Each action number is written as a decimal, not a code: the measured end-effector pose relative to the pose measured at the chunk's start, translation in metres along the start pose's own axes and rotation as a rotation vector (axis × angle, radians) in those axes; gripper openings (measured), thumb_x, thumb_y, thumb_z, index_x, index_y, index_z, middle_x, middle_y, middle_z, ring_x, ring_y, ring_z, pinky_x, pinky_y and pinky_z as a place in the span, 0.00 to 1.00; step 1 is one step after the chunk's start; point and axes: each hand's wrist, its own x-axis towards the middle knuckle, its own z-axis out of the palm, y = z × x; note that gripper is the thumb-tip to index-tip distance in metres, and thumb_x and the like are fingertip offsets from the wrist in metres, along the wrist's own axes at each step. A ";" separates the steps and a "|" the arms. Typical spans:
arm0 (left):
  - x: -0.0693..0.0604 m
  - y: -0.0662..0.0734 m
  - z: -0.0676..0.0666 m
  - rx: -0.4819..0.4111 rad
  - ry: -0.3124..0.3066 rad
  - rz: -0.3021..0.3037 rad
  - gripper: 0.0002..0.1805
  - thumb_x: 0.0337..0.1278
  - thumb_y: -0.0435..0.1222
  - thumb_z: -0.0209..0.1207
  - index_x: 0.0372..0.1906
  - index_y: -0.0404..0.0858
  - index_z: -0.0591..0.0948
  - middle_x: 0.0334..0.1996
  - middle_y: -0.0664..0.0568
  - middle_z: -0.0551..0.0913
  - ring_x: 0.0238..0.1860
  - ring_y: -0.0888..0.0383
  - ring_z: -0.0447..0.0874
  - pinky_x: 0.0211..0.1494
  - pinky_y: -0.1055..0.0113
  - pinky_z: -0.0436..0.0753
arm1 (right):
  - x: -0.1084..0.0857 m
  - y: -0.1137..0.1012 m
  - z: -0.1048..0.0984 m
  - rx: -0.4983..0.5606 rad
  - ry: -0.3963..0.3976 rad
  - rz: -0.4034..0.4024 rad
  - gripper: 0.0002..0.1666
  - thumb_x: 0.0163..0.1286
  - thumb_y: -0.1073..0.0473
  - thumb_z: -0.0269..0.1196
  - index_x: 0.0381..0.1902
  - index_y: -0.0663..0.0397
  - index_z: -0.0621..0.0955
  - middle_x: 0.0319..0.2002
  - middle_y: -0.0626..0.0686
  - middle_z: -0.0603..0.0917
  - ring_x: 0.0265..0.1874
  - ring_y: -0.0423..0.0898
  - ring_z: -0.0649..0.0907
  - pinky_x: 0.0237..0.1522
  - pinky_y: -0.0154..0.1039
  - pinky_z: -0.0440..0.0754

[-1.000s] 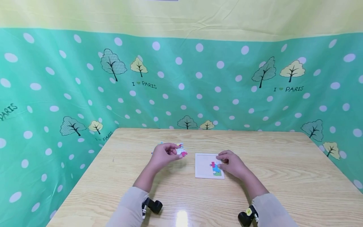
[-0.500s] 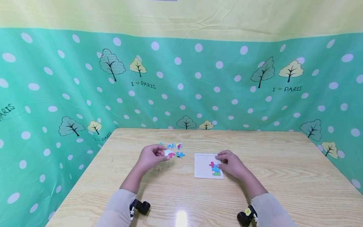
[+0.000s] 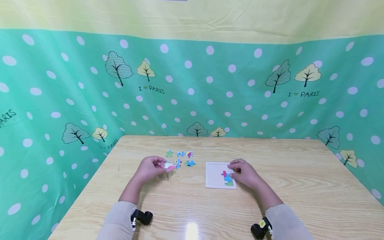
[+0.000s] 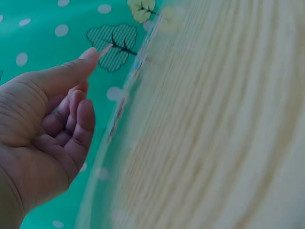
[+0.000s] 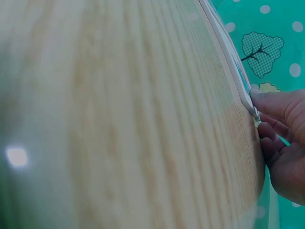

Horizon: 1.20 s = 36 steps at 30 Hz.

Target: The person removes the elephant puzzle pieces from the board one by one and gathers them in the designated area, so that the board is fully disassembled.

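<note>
In the head view my left hand [image 3: 148, 169] pinches a white and pink jigsaw piece [image 3: 169, 166] just above the table, beside several loose pieces. Its thumb and the thin edge of that piece [image 4: 104, 50] show in the left wrist view. A white square puzzle tray [image 3: 213, 178] lies flat to the right, with a few joined pink, blue and green pieces [image 3: 228, 179] along its right side. My right hand [image 3: 244, 174] grips the tray's right edge, thumb over the rim [image 5: 248, 102] in the right wrist view. It covers the tray's upper right corner.
Loose jigsaw pieces lie left of the tray: a green one [image 3: 169, 153], a blue one [image 3: 181, 154], a red and yellow one [image 3: 189, 154] and others nearer. The wooden table [image 3: 300, 173] reaches back to a green dotted curtain [image 3: 192, 103].
My left hand has moved left and a little toward me, carrying the white and pink jigsaw piece and uncovering the loose pieces. The right hand stays at the tray.
</note>
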 end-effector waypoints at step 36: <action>-0.005 -0.003 -0.014 0.155 -0.032 -0.006 0.21 0.48 0.32 0.78 0.49 0.32 0.88 0.35 0.50 0.84 0.36 0.55 0.79 0.37 0.67 0.80 | -0.001 0.004 -0.005 0.015 -0.035 -0.012 0.18 0.71 0.67 0.68 0.57 0.62 0.85 0.64 0.59 0.78 0.53 0.52 0.78 0.58 0.50 0.79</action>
